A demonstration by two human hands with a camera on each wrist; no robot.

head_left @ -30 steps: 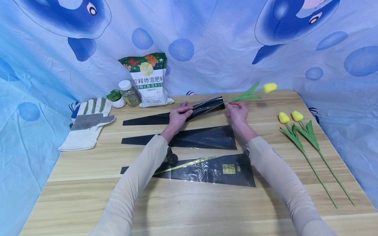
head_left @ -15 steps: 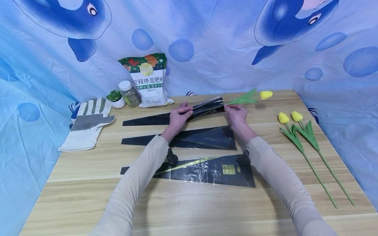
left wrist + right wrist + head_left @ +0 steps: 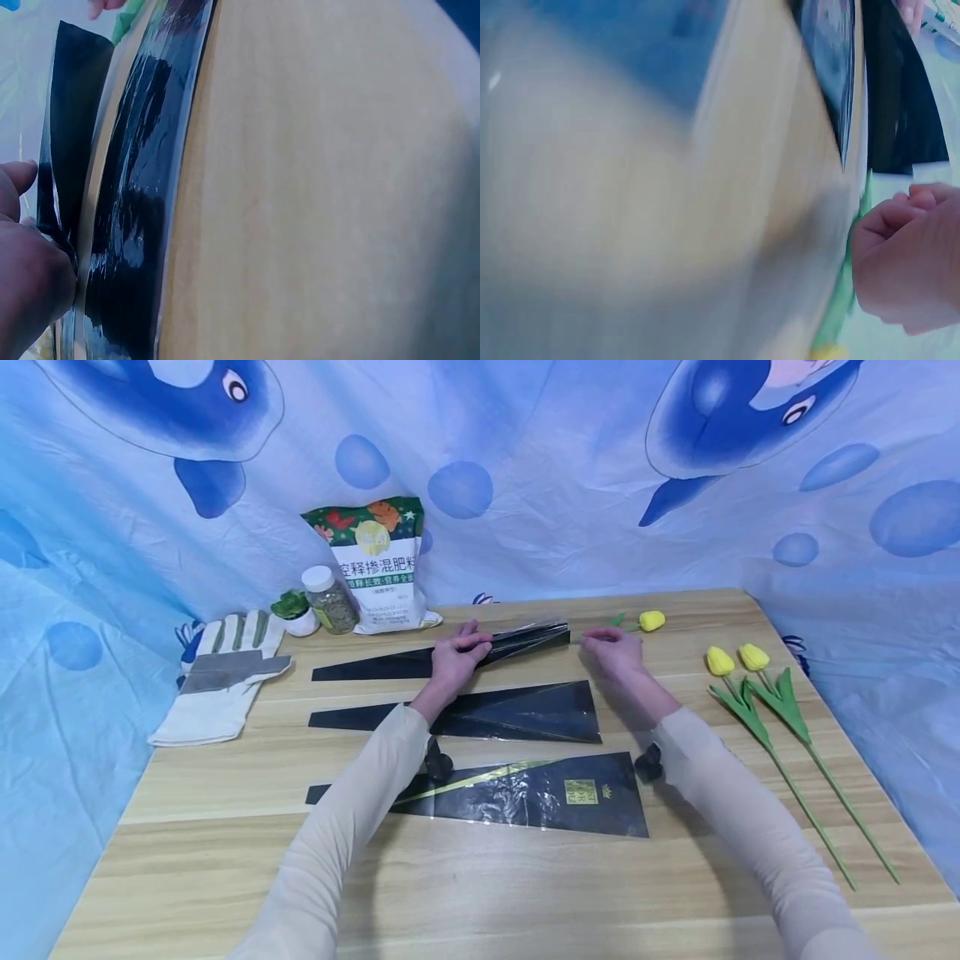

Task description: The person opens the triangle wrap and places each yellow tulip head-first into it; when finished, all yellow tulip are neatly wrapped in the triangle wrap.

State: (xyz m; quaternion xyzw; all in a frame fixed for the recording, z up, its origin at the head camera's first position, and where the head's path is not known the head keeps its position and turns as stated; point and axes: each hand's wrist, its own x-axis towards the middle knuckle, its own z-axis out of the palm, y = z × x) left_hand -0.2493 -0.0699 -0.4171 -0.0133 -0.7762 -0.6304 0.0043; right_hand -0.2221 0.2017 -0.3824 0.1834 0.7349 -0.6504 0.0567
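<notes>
My left hand pinches the raised, partly opened side of the farthest black flower sleeve, whose wide mouth faces right. In the left wrist view, thumb and finger close on that sleeve. Just right of the mouth, my right hand holds a yellow tulip with curled fingers. The bloom and a leaf tip show beyond the hand; most of the stem is hidden. In the right wrist view, green leaves run behind the curled right hand.
Two more black sleeves lie nearer: a middle one and a front one with gold print. Two yellow tulips lie at right. Gloves, a small potted plant, a jar and a fertilizer bag stand back left.
The tulip's bloom has moved left and lower toward the sleeve's mouth, and its leaves are now mostly hidden. My right hand has shifted slightly right along it. The left hand stays put.
</notes>
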